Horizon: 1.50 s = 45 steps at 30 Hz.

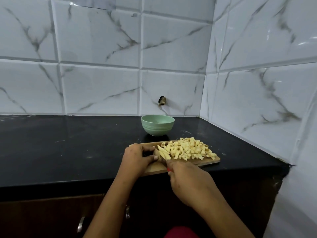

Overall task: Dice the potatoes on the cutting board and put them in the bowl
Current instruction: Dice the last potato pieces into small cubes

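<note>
Marble-tiled corner, black table (pixel 68 148). Wooden cutting board (pixel 205 162) at its front edge, mostly covered by pale diced potato (pixel 190 149). Green bowl (pixel 157 129) behind it, no potato visible inside. Left hand (pixel 137 156) pinches the uncut strips (pixel 163 153); right hand (pixel 190 182) grips a red-handled knife (pixel 168 169). Dicing looks nearly done; transfer not begun.

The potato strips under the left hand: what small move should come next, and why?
Probably press the knife in the right hand down across the potato strips that the left hand holds on the cutting board. They are long, unlike the diced pile beside them, and the green bowl shows no potato.
</note>
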Available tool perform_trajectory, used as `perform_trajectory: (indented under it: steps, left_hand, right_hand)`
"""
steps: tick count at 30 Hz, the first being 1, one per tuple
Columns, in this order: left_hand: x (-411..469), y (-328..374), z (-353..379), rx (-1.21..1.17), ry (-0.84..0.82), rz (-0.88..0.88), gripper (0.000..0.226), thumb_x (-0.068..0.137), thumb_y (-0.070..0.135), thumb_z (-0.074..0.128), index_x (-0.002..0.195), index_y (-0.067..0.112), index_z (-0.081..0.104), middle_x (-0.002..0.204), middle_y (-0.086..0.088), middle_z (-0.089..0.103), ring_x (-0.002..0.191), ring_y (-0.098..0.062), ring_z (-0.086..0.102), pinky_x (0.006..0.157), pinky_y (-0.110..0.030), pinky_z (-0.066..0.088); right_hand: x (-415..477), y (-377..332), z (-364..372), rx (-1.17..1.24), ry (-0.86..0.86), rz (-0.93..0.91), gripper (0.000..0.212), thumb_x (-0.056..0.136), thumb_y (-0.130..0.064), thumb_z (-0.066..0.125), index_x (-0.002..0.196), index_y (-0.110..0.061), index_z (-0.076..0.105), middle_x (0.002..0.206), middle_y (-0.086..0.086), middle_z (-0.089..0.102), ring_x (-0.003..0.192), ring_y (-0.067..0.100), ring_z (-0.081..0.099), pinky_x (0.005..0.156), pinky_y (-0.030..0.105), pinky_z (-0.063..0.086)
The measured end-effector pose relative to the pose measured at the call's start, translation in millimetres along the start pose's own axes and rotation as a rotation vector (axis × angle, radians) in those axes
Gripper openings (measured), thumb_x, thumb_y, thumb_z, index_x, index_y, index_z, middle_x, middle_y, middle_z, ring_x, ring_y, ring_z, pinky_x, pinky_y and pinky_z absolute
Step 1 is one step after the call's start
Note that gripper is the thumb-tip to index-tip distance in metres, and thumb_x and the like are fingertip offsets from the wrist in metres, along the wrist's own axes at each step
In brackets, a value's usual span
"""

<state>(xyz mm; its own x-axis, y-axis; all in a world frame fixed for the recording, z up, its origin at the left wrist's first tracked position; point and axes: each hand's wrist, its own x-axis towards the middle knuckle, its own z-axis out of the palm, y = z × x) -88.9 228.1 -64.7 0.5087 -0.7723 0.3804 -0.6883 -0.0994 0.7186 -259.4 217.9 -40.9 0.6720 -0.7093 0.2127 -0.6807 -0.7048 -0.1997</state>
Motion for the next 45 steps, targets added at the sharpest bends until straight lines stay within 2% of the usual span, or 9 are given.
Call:
perform_trajectory:
  steps: [5, 8, 10, 15, 20, 35, 38, 42, 45]
  left_hand:
    - [-3, 1, 0, -0.015, 0.050, -0.004, 0.026, 0.074, 0.024, 0.080, 0.099, 0.025, 0.074, 0.106, 0.004, 0.068, 0.103, -0.008, 0.058, 0.085, -0.017, 0.041]
    - [-2, 2, 0, -0.012, 0.039, 0.002, 0.026, 0.076, 0.023, 0.079, 0.101, 0.024, 0.074, 0.106, 0.004, 0.069, 0.103, -0.008, 0.059, 0.083, -0.016, 0.040]
    - [-1, 1, 0, 0.001, 0.022, 0.009, 0.029, 0.077, 0.023, 0.078, 0.106, 0.023, 0.073, 0.109, 0.005, 0.069, 0.102, -0.005, 0.059, 0.083, -0.014, 0.038]
    - [-1, 1, 1, 0.003, 0.021, 0.043, 0.028, 0.079, 0.020, 0.075, 0.107, 0.021, 0.072, 0.109, 0.008, 0.070, 0.092, 0.003, 0.052, 0.081, -0.011, 0.036]
    - [1, 0, 1, 0.010, 0.015, 0.035, 0.025, 0.080, 0.020, 0.075, 0.105, 0.025, 0.072, 0.109, 0.009, 0.070, 0.092, 0.004, 0.051, 0.080, -0.011, 0.035]
    - [1, 0, 1, 0.060, 0.016, 0.020, 0.022, 0.082, 0.023, 0.073, 0.105, 0.022, 0.073, 0.109, 0.009, 0.070, 0.102, -0.001, 0.056, 0.079, -0.008, 0.034]
    - [1, 1, 1, 0.056, 0.013, 0.009, 0.019, 0.082, 0.021, 0.073, 0.102, 0.020, 0.075, 0.107, 0.007, 0.071, 0.106, -0.008, 0.058, 0.086, -0.015, 0.038]
    - [1, 1, 1, 0.069, 0.000, -0.009, 0.020, 0.083, 0.022, 0.072, 0.103, 0.022, 0.074, 0.105, 0.004, 0.071, 0.106, -0.011, 0.059, 0.090, -0.022, 0.042]
    - [2, 0, 1, 0.083, -0.005, -0.024, 0.024, 0.083, 0.025, 0.071, 0.107, 0.025, 0.073, 0.107, 0.005, 0.071, 0.106, -0.010, 0.059, 0.091, -0.023, 0.044]
  right_hand:
    - [17, 8, -5, 0.140, -0.028, 0.050, 0.037, 0.101, -0.031, 0.036, 0.136, -0.035, 0.049, 0.119, -0.003, 0.062, 0.101, 0.015, 0.059, 0.083, 0.036, 0.052]
    - [25, 9, 0, 0.206, 0.060, 0.040, 0.035, 0.102, -0.031, 0.036, 0.133, -0.033, 0.052, 0.088, -0.007, 0.062, 0.067, 0.007, 0.052, 0.056, 0.027, 0.041]
    - [24, 7, 4, 0.201, 0.107, 0.040, 0.035, 0.102, -0.030, 0.035, 0.133, -0.031, 0.051, 0.084, -0.007, 0.060, 0.060, 0.006, 0.046, 0.051, 0.026, 0.034]
    - [16, -1, 6, 0.126, 0.145, 0.053, 0.038, 0.103, -0.030, 0.032, 0.139, -0.034, 0.043, 0.105, -0.006, 0.064, 0.086, 0.011, 0.060, 0.062, 0.029, 0.044]
    - [12, -7, 7, 0.056, 0.150, 0.053, 0.040, 0.102, -0.025, 0.035, 0.141, -0.035, 0.038, 0.118, -0.003, 0.061, 0.101, 0.015, 0.059, 0.069, 0.030, 0.043]
    - [16, -15, 11, -0.068, 0.151, 0.061, 0.053, 0.101, -0.025, 0.039, 0.150, -0.034, 0.019, 0.119, -0.001, 0.059, 0.101, 0.018, 0.059, 0.066, 0.029, 0.039]
    - [20, -15, 10, -0.066, 0.150, 0.052, 0.051, 0.101, -0.023, 0.039, 0.148, -0.033, 0.024, 0.116, -0.001, 0.060, 0.098, 0.018, 0.059, 0.064, 0.029, 0.040]
    - [26, -20, 10, -0.090, 0.154, 0.024, 0.049, 0.100, -0.015, 0.038, 0.147, -0.026, 0.030, 0.108, 0.000, 0.061, 0.075, 0.014, 0.048, 0.048, 0.024, 0.029]
    - [32, -24, 6, -0.092, 0.138, 0.027, 0.042, 0.099, -0.012, 0.039, 0.140, -0.023, 0.040, 0.109, 0.001, 0.060, 0.076, 0.017, 0.048, 0.048, 0.025, 0.027]
